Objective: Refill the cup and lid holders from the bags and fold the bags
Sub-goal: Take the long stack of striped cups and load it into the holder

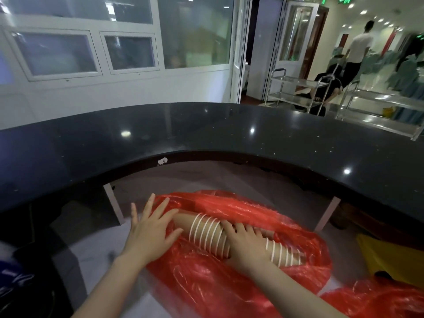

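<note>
A stack of brown paper cups (207,234) with white rims lies on its side in an open red plastic bag (231,278) on the lower desk surface. My right hand (246,243) grips the stack around its middle, fingers curled over it. My left hand (150,232) has spread, straight fingers; its fingertips touch the left end of the stack and the bag's edge. No cup or lid holders are in view.
A curved black counter (229,134) runs above and beyond the desk. A second red bag (378,299) lies at the lower right, under a yellow object (394,258). Steel trolleys (296,88) and a person (358,51) are in the corridor behind.
</note>
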`<move>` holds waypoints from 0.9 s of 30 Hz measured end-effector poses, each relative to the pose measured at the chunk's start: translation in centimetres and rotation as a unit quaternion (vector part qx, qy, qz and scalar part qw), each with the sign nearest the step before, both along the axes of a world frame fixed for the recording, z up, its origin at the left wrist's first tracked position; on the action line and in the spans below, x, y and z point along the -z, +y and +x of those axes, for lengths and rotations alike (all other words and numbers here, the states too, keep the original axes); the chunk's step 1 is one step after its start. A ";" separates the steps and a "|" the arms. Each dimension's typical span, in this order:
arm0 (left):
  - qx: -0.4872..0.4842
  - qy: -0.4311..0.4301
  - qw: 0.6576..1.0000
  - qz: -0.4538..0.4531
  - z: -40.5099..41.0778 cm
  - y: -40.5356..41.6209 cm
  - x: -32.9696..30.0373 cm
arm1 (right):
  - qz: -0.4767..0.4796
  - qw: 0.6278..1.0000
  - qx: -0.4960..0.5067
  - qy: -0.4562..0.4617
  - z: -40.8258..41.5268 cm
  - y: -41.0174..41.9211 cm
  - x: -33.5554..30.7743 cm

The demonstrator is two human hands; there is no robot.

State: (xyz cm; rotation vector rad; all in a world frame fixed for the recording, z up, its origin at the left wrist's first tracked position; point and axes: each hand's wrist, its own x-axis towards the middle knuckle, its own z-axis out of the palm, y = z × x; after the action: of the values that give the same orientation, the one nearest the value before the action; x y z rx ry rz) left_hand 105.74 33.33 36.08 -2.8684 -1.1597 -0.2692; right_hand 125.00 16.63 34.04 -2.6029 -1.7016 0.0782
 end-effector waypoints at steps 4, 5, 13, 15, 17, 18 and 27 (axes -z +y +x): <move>-0.047 -0.012 0.998 -0.050 0.4 0.6 -0.3 | 0.042 0.999 -0.006 0.017 0.6 -1.1 -0.2; -0.056 -0.025 0.996 -0.062 0.5 0.9 -0.3 | 0.052 0.998 -0.001 0.024 0.6 -1.5 -0.4; -0.060 -0.142 0.965 -0.214 -0.2 3.6 -1.1 | 0.183 0.975 -0.018 0.126 2.2 -3.9 -3.6; -0.042 -0.129 0.961 -0.239 -0.3 3.4 -1.3 | 0.214 0.963 -0.035 0.160 2.4 -4.1 -4.3; -0.049 -0.148 0.962 -0.224 -0.1 2.5 -1.9 | 0.243 0.953 -0.045 0.175 2.3 -4.2 -5.0; -0.049 -0.181 0.959 -0.211 0.1 1.9 -2.4 | 0.260 0.948 -0.049 0.178 2.1 -4.2 -5.3; 0.067 -0.611 0.556 -0.559 2.8 -7.0 -5.7 | 0.332 0.919 -0.070 0.201 -1.6 -2.5 -6.0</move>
State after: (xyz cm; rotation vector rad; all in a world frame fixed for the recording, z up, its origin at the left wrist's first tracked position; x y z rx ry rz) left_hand 108.56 26.32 41.80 -3.5486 -1.4671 -2.8957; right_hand 123.38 14.18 39.99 -1.8214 -1.4331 0.0262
